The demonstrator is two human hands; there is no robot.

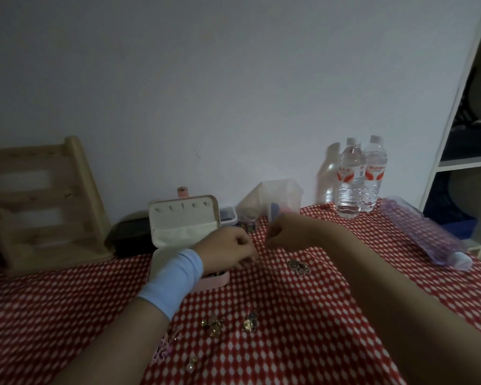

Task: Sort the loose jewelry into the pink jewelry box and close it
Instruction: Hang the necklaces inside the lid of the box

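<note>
Both grips were curled closed, fingertips drawn in. Whether they pinched a fine piece between them could not be told in the dim light. The left hand, with a pale blue fabric wristband behind it, hovered over the right edge of the small pink rectangular jewelry box. The right hand was just beside it, knuckles facing the left.

The box stood open near the back of the counter, which was covered in a red cloth with white dots. Its cream-lined lid was upright.

Loose pieces lay apart on the cloth:
- a silvery tangle near the right hand
- two gold clusters nearer the person
- a pink looped piece by the left forearm

Judged from this, the step was to free or straighten one small item and lower it into a compartment. It would go best with the hands held low over the box, so that a slipped piece fell inside. Taking one piece at a time should also keep any chains from knotting. The lid had to wait until the cloth was cleared
</note>
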